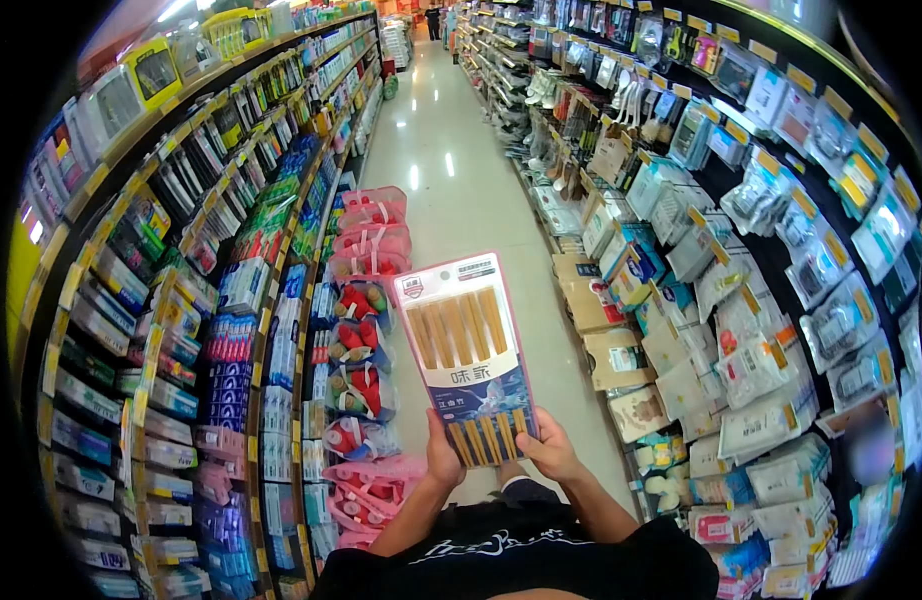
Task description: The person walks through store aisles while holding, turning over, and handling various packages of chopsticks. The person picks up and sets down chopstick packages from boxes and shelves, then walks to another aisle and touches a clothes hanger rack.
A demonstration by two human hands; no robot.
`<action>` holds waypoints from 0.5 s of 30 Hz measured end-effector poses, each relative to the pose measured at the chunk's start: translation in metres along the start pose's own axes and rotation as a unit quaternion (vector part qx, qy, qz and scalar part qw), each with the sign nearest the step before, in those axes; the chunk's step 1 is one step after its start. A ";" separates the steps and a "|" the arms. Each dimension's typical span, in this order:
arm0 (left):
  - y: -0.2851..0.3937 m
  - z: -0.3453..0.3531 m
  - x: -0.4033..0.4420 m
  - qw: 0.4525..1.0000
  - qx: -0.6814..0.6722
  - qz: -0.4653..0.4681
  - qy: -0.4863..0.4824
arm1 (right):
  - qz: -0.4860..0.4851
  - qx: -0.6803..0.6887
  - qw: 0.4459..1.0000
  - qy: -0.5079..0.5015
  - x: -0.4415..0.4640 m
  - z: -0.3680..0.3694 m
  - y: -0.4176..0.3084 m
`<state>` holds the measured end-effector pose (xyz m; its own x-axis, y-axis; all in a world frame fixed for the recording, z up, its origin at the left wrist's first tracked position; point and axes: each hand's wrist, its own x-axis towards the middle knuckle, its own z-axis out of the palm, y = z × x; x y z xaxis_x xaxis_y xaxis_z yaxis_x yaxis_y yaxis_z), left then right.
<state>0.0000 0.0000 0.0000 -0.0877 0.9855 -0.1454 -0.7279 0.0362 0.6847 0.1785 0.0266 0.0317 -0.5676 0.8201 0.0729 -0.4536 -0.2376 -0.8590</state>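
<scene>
Both of my hands hold up a flat retail pack of bamboo chopsticks [471, 365] in front of my chest. The tan sticks show through windows above and below a white and dark blue printed band, and the pack tilts slightly to the left. My left hand [444, 455] grips its lower left edge. Around the lower right corner, my right hand [549, 448] is closed with the thumb on the front face. The fingers behind the pack are hidden.
Shelves of boxed toothpaste and toothbrushes [236, 340] line the left. Pink bags [376, 495] and clear baskets of red goods [359, 340] stand along their foot. Hanging packets [761, 340] fill the right rack. A tiled aisle [451, 180] runs ahead to a distant person [434, 22].
</scene>
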 end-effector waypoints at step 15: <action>0.046 0.032 0.360 0.992 0.097 0.048 0.065 | 0.094 -0.062 0.992 -0.065 0.334 -0.188 -0.060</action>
<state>-0.0433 0.3618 0.0024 -0.2471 0.9565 -0.1551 -0.5691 -0.0138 0.8222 0.1454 0.4126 0.0126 -0.7211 0.6919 -0.0369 -0.2475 -0.3069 -0.9190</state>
